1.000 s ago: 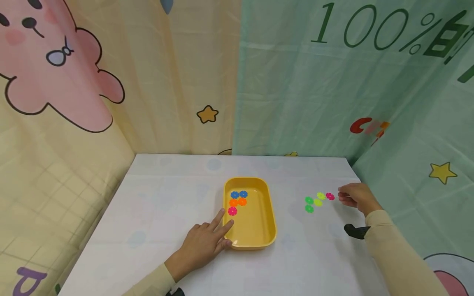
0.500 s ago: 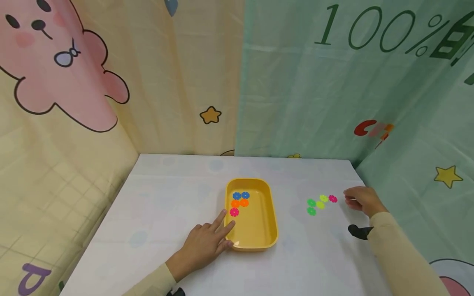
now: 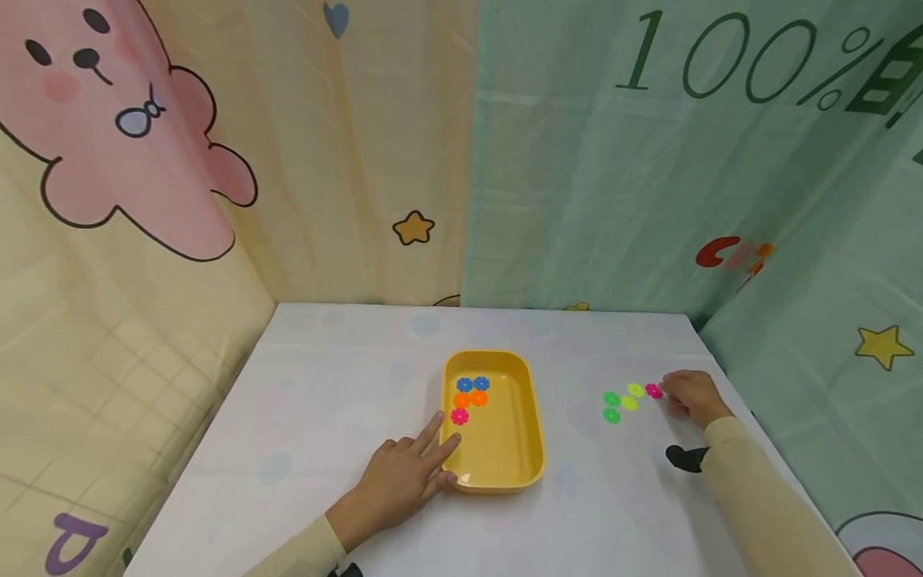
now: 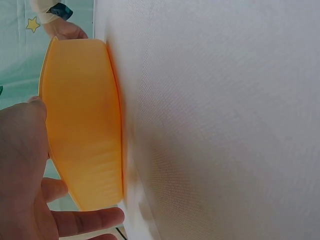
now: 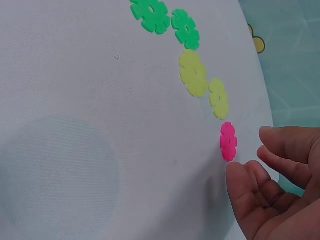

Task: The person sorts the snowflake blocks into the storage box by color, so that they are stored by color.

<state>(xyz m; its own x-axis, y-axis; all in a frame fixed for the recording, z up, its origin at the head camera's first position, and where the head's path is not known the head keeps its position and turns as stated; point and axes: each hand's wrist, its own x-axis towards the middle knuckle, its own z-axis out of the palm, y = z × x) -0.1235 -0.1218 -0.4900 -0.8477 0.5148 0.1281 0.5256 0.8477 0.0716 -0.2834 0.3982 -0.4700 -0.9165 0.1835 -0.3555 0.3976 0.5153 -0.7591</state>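
Observation:
A yellow tray (image 3: 508, 473) holds several flower-shaped plastic pieces: two blue, two orange (image 3: 461, 400) and a pink one (image 3: 459, 417). My left hand (image 3: 395, 481) rests at the tray's left rim with fingers spread and straight. In the left wrist view, the fingers (image 4: 87, 220) lie along the tray's outer wall. My right hand (image 3: 694, 397) is just right of a loose pink flower piece (image 5: 228, 142), fingertips right at its edge. Thumb and fingers stand apart around a gap, with nothing held between them.
Left of the loose pink piece, two yellow flower pieces (image 5: 193, 74) and two green flower pieces (image 5: 185, 29) lie flat on the white tabletop (image 3: 346, 361). Printed curtains (image 3: 577, 176) hang behind and at both sides of the table.
My right hand has moved left to the loose pink piece's edge, after hovering slightly right of it. The left hand stays at the tray. The head view has shifted slightly.

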